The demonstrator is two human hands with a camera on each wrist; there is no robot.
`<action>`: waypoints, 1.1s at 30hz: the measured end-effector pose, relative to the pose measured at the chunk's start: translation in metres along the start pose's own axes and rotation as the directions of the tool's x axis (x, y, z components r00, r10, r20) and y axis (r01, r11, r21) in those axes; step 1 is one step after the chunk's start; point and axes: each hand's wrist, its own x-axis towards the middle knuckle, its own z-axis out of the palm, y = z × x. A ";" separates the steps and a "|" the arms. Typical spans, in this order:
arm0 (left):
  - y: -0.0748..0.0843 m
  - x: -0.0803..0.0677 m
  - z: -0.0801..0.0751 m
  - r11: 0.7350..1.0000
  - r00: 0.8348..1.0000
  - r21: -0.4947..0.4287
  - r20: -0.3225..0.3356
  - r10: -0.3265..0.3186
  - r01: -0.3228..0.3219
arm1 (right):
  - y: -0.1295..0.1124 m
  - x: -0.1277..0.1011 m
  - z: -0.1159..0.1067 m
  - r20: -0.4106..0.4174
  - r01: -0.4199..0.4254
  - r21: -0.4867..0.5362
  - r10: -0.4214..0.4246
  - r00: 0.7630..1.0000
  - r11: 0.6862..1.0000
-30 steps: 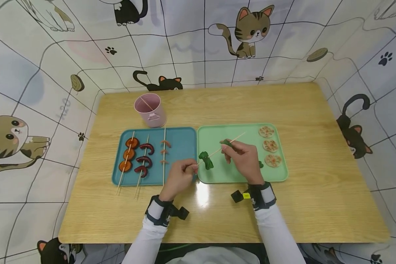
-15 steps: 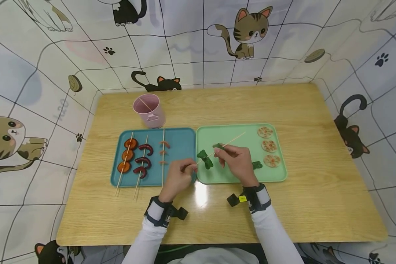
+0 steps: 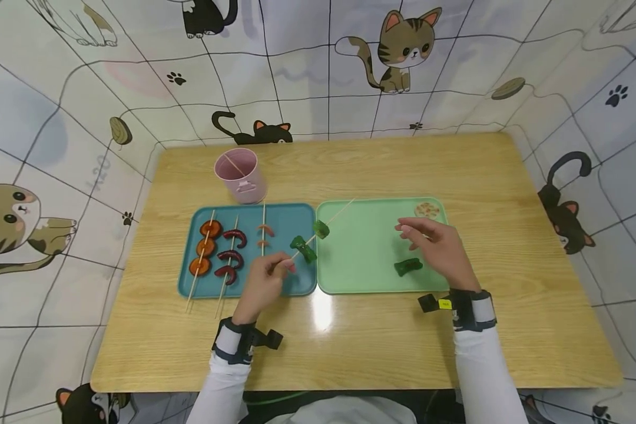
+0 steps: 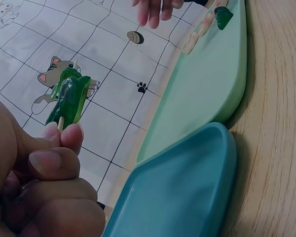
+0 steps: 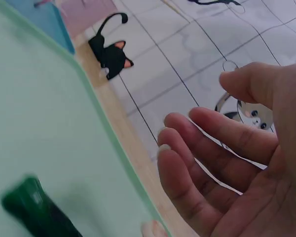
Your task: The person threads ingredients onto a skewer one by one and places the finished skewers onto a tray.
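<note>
Left hand (image 3: 263,282) pinches the green-pepper skewer (image 3: 310,238) over the blue tray (image 3: 297,219); right hand (image 3: 439,247), fingers loose, hovers above a pepper piece (image 3: 407,267) on the green tray (image 3: 365,247).

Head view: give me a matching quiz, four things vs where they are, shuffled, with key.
Things
1. pink cup
2. loose green piece
3. skewer with two green pieces
4. three finished skewers

Places
A. on the blue tray
B. pinched in the left hand, above the seam between the trays
C. on the bare table, behind the blue tray
D. on the green tray, near the right hand

Pairs: 1-C, 2-D, 3-B, 4-A
</note>
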 end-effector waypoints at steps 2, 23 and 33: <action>-0.001 0.000 -0.002 1.000 1.000 0.018 -0.011 0.004 -0.004 | 0.004 -0.001 -0.009 0.019 -0.010 -0.060 0.011 1.000 0.998; -0.004 -0.004 -0.007 1.000 1.000 -0.002 -0.011 -0.010 0.010 | 0.032 -0.006 -0.019 0.306 0.231 -0.462 -0.091 0.948 0.857; -0.006 -0.007 -0.008 1.000 1.000 -0.014 -0.002 0.004 -0.004 | 0.035 0.002 -0.001 0.302 0.223 -0.451 -0.087 0.949 0.864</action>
